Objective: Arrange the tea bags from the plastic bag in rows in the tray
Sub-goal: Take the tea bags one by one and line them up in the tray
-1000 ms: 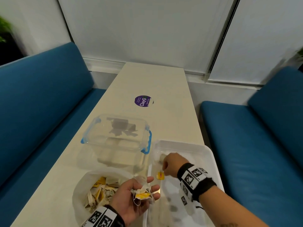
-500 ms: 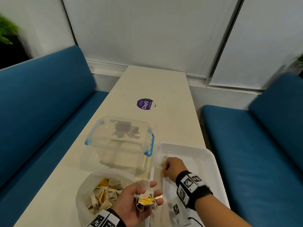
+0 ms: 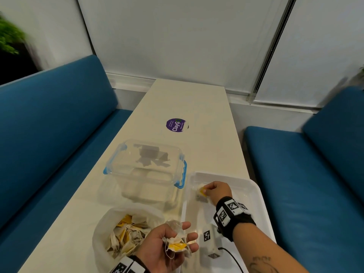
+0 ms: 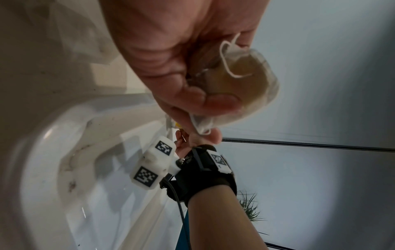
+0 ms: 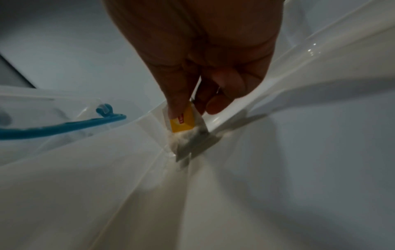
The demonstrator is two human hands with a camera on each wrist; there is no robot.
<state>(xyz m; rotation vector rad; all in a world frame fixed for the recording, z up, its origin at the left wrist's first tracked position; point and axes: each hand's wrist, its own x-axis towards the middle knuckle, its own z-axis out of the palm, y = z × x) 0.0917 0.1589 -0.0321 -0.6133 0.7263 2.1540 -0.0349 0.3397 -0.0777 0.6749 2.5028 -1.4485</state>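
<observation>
Between blue benches, a cream table (image 3: 206,107) carries a white plastic tray (image 3: 254,194). Right hand (image 3: 217,191) pinches a yellow-tagged paper tea bag (image 5: 183,125) at the tray's far corner. Left hand (image 3: 167,247) cups crumpled tea bags (image 3: 177,243) beside the open clear plastic bag (image 3: 102,229).

white glossy plastic tray (image 3: 254,186) | clear smooth plastic box w/ blue clips (image 3: 145,166) | matt cream tabletop (image 3: 206,107) | thin translucent plastic bag (image 3: 102,229) | soft paper tea bags (image 3: 122,237), yellow paper tags
</observation>
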